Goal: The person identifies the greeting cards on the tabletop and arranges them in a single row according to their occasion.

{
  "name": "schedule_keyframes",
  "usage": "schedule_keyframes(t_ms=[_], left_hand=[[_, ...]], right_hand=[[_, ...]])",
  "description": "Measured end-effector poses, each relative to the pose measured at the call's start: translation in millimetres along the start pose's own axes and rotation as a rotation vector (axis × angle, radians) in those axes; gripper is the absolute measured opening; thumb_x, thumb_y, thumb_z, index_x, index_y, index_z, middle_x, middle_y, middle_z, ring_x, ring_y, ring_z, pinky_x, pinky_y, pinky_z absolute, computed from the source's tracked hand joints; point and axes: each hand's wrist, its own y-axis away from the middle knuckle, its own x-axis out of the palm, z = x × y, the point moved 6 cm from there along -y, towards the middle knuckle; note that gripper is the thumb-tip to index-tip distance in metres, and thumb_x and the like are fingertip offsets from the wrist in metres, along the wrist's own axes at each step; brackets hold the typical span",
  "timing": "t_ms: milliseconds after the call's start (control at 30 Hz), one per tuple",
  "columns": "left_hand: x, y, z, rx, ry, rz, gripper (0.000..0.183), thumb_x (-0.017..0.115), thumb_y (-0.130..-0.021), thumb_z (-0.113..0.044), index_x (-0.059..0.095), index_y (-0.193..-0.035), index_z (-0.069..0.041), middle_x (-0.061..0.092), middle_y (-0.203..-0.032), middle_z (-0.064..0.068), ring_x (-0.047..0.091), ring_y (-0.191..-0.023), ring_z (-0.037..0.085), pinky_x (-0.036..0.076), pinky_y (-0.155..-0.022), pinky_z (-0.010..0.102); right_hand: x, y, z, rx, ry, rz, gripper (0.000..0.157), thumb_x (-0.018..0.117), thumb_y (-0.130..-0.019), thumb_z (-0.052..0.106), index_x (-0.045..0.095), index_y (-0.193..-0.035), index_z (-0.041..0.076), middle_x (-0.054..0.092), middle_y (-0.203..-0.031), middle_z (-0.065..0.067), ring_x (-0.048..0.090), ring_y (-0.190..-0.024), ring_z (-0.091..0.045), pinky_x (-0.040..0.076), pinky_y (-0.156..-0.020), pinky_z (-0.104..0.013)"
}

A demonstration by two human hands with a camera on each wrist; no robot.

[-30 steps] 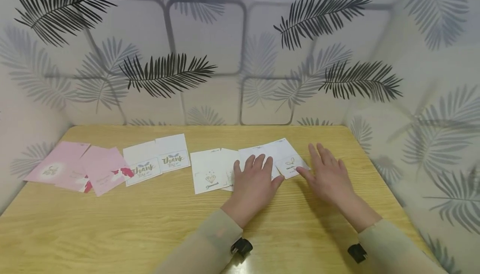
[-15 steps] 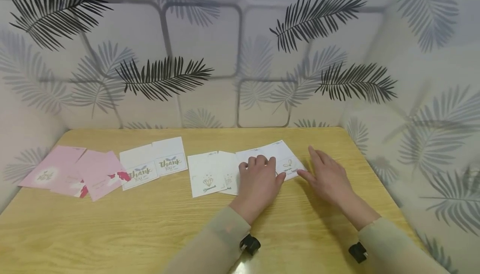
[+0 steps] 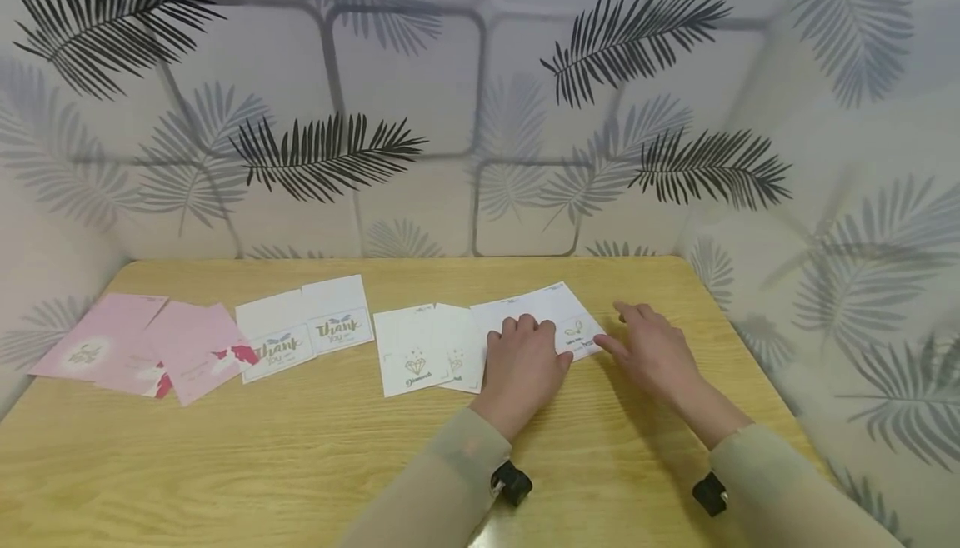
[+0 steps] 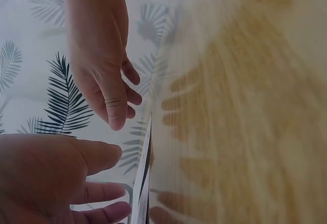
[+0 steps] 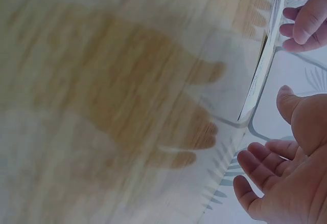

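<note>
Two white cards with small print, the right one (image 3: 573, 331) bearing a little gold drawing, lie side by side at the right of the row. My left hand (image 3: 525, 369) rests over their lower part, fingers loosely bent, hiding much of the left card. Just off their right edge is my right hand (image 3: 656, 356), fingers relaxed and thumb tip right at the card's corner. In the left wrist view, the card edges (image 4: 144, 178) stand edge-on beside the left fingers. The right wrist view has my right hand (image 5: 291, 162) holding nothing.
Leftward along the wooden table (image 3: 300, 456) lie white diamond-print cards (image 3: 408, 356), white "Thank You" cards (image 3: 337, 323) and several pink cards (image 3: 191, 348), overlapping within their groups. A leaf-patterned wall (image 3: 525, 115) rises behind the table and at both sides.
My left hand has shifted slightly right and its fingers have bent more. The rightmost card's lower corner now lines up with its neighbour. My right hand has barely moved, its fingers a little more bent.
</note>
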Motion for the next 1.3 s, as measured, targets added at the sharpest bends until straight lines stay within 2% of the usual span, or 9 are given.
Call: schedule_keyframes(t_ms=[200, 600, 800, 1033, 1300], left_hand=[[6.2, -6.1, 2.4, -0.014, 0.009, -0.013, 0.04, 0.074, -0.105, -0.051, 0.071, -0.117, -0.013, 0.067, -0.111, 0.007, 0.06, -0.105, 0.029, 0.051, -0.09, 0.049], [12.5, -12.3, 6.6, -0.035, -0.007, -0.014, 0.042, 0.074, -0.104, -0.053, 0.071, -0.118, -0.013, 0.067, -0.111, 0.008, 0.062, -0.105, 0.03, 0.051, -0.09, 0.049], [12.7, -15.6, 7.0, -0.039, 0.003, -0.002, 0.044, 0.076, -0.103, -0.052, 0.071, -0.123, -0.012, 0.066, -0.116, 0.008, 0.06, -0.108, 0.03, 0.05, -0.092, 0.048], [12.7, -15.6, 6.2, -0.05, 0.009, 0.007, 0.045, 0.078, -0.102, -0.051, 0.071, -0.124, -0.012, 0.065, -0.117, 0.008, 0.058, -0.106, 0.03, 0.049, -0.092, 0.048], [16.6, -18.4, 6.8, -0.042, 0.002, 0.024, 0.049, 0.078, -0.101, -0.054, 0.071, -0.127, -0.012, 0.065, -0.121, 0.008, 0.057, -0.107, 0.029, 0.049, -0.092, 0.049]], right_hand=[[5.9, -5.6, -0.4, 0.001, -0.013, 0.018, 0.059, 0.075, -0.107, 0.033, 0.06, -0.142, -0.013, 0.07, -0.125, -0.03, 0.065, -0.117, -0.054, 0.051, -0.097, -0.068], [9.8, -16.6, 1.0, 0.033, -0.057, 0.077, 0.052, 0.073, -0.108, 0.031, 0.066, -0.134, -0.014, 0.071, -0.116, -0.026, 0.069, -0.109, -0.044, 0.054, -0.097, -0.061], [10.9, -21.6, 2.2, 0.054, -0.063, 0.124, 0.043, 0.073, -0.108, 0.028, 0.07, -0.124, -0.012, 0.067, -0.11, -0.023, 0.063, -0.101, -0.039, 0.053, -0.092, -0.057], [15.9, -26.3, 2.5, 0.097, -0.071, 0.168, 0.042, 0.072, -0.108, 0.029, 0.073, -0.121, -0.01, 0.067, -0.118, -0.026, 0.064, -0.11, -0.042, 0.053, -0.097, -0.058], [16.5, -28.5, 1.9, 0.146, -0.063, 0.211, 0.042, 0.071, -0.108, 0.029, 0.074, -0.119, -0.011, 0.069, -0.117, -0.027, 0.064, -0.108, -0.041, 0.054, -0.095, -0.057]])
